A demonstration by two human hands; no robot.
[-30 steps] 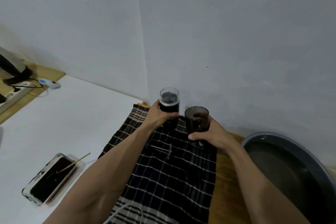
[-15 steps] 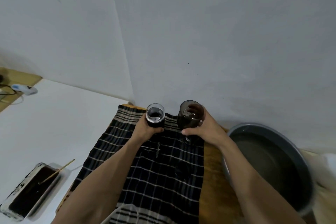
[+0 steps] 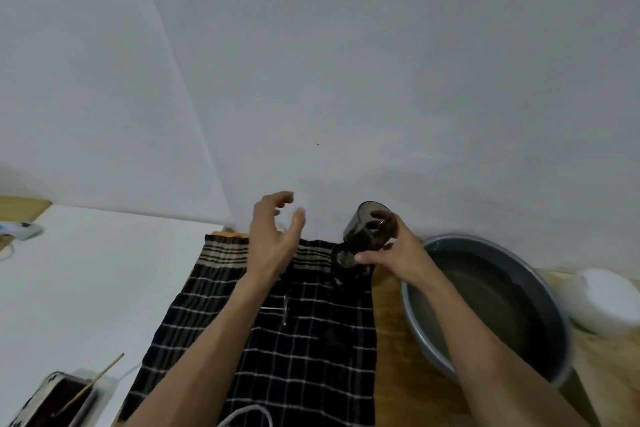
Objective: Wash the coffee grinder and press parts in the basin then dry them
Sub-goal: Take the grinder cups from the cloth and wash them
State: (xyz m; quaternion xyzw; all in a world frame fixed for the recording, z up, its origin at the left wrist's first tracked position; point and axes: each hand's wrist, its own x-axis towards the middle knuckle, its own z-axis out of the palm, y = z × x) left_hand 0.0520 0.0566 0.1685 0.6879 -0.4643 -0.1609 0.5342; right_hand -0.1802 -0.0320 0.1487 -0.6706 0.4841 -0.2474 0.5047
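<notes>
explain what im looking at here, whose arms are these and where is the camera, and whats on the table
There is no machine here: the arms belong to a person, and the camera sits on their head, looking forward and down. The right hand grips a dark tinted glass cup, tilted over a checked cloth spread on the wooden table. The left hand is lifted with fingers spread and holds nothing. A small metal part lies on the cloth. To the right stands a grey basin of water, with a blurred white container beyond it. At the lower left is a dark tray with a stick in it.
</notes>
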